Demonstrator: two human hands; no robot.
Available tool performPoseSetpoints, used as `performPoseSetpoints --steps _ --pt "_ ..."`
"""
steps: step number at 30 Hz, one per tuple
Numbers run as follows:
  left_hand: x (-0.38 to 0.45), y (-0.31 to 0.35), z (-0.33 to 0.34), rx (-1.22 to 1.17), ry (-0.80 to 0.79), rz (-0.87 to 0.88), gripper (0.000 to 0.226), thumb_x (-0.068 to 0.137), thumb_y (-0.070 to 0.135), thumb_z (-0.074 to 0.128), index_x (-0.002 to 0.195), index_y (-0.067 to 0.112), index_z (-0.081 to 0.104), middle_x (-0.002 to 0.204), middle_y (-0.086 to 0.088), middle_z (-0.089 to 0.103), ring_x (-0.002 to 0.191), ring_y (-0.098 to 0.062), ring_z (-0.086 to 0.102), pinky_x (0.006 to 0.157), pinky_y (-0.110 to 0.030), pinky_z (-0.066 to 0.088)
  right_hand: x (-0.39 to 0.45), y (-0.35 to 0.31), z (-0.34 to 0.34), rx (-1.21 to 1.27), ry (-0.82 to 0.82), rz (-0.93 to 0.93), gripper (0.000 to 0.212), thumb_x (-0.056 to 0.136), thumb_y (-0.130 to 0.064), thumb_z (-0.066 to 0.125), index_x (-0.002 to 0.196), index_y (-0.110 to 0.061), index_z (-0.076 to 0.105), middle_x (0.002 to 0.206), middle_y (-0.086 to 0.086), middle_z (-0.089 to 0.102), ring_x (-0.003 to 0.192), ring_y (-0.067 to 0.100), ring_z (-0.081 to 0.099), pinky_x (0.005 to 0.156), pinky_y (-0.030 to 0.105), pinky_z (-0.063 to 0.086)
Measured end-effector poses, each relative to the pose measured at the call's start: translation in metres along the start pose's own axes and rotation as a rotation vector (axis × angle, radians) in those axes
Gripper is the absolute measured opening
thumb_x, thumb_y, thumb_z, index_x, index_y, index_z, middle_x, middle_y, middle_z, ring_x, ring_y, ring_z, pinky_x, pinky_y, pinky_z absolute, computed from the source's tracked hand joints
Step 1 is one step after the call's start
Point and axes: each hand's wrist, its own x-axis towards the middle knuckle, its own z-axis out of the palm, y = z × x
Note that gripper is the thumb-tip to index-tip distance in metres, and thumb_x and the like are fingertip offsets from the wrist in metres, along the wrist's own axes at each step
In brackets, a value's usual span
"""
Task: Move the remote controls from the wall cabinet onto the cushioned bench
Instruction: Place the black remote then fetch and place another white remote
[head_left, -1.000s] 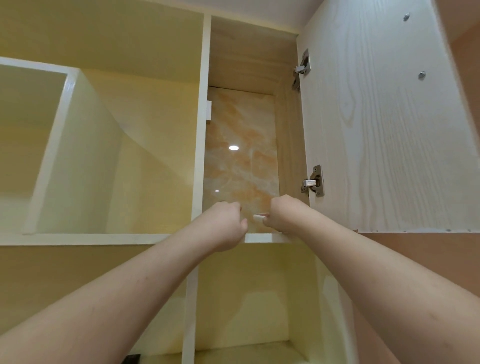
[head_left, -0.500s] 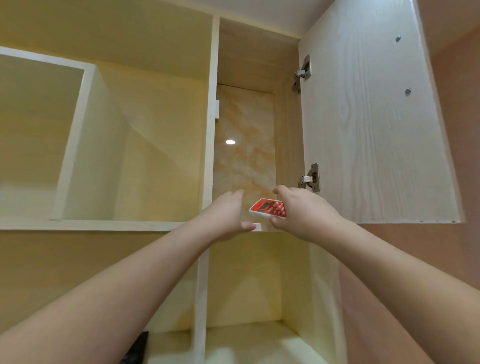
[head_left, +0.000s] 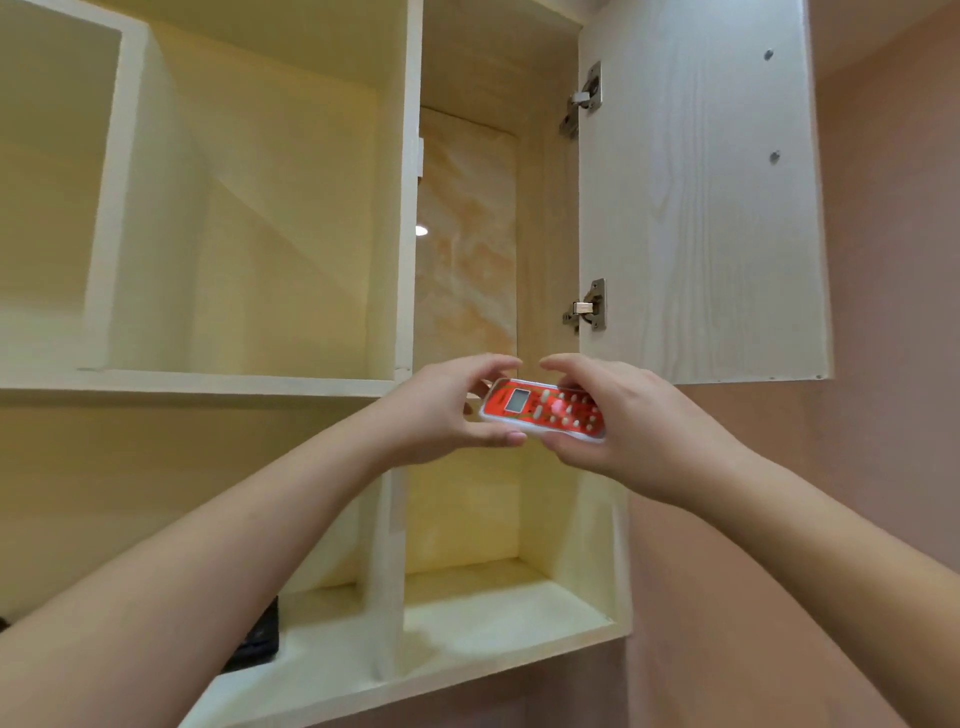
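Pale wooden shelving of the wall cabinet (head_left: 249, 382) filled our view, its door (head_left: 696, 208) swung open to the right on two metal hinges (head_left: 589, 306). We held a red remote control (head_left: 543, 410) in front of the narrow right-hand compartment, clear of the shelf. Our left hand (head_left: 447, 410) pinched its screen end, and our right hand (head_left: 628, 415) cupped its button end from beneath. Something dark (head_left: 257, 636) lay on the lowest shelf, partly hidden behind our left forearm.
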Motion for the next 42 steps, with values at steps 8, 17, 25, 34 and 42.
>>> performPoseSetpoints --steps 8,17,25,34,42 --pt "-0.041 0.017 0.033 -0.06 -0.015 0.059 0.058 0.064 0.046 0.082 0.114 0.033 0.057 0.102 0.02 0.059 0.086 0.001 0.057 0.068 -0.01 0.047 -0.066 -0.014 -0.004 -0.053 -0.066 0.009 0.063 0.083 -0.052 0.061 0.138 -0.031 0.039 0.124 -0.011 0.055 0.11 0.007 0.049 0.089 0.023 0.043" --pt "-0.08 0.057 0.073 -0.172 0.039 0.135 0.056 0.059 0.048 0.085 0.105 0.029 0.061 0.095 0.015 0.061 0.079 -0.004 0.054 0.066 -0.018 0.048 -0.142 -0.02 -0.035 -0.072 -0.104 0.135 0.067 0.083 -0.054 0.06 0.139 -0.025 0.039 0.131 -0.009 0.05 0.117 0.007 0.043 0.091 0.016 0.033" --pt "-0.116 0.126 0.11 -0.302 0.042 0.195 0.057 0.054 0.056 0.078 0.102 0.03 0.06 0.092 0.012 0.062 0.079 -0.009 0.056 0.064 -0.013 0.046 -0.233 -0.023 -0.092 0.023 -0.184 0.539 0.088 0.074 -0.066 0.06 0.145 -0.03 0.023 0.135 -0.011 0.044 0.121 0.009 0.044 0.095 0.026 0.04" --pt "-0.124 0.214 0.167 -0.543 -0.07 0.228 0.055 0.058 0.036 0.089 0.105 0.03 0.06 0.097 0.015 0.06 0.078 -0.005 0.058 0.066 -0.012 0.045 -0.322 -0.028 -0.173 0.111 -0.114 0.816 0.057 0.076 -0.04 0.075 0.126 -0.032 0.049 0.114 -0.014 0.057 0.095 -0.004 0.059 0.081 0.014 0.048" --pt "-0.129 0.264 0.224 -0.765 -0.221 0.269 0.054 0.064 0.031 0.087 0.108 0.042 0.058 0.099 0.015 0.061 0.077 -0.005 0.059 0.067 -0.013 0.049 -0.376 -0.038 -0.218 0.106 -0.088 1.084 0.051 0.073 -0.031 0.08 0.116 -0.041 0.053 0.103 -0.012 0.064 0.083 0.009 0.066 0.08 0.025 0.054"
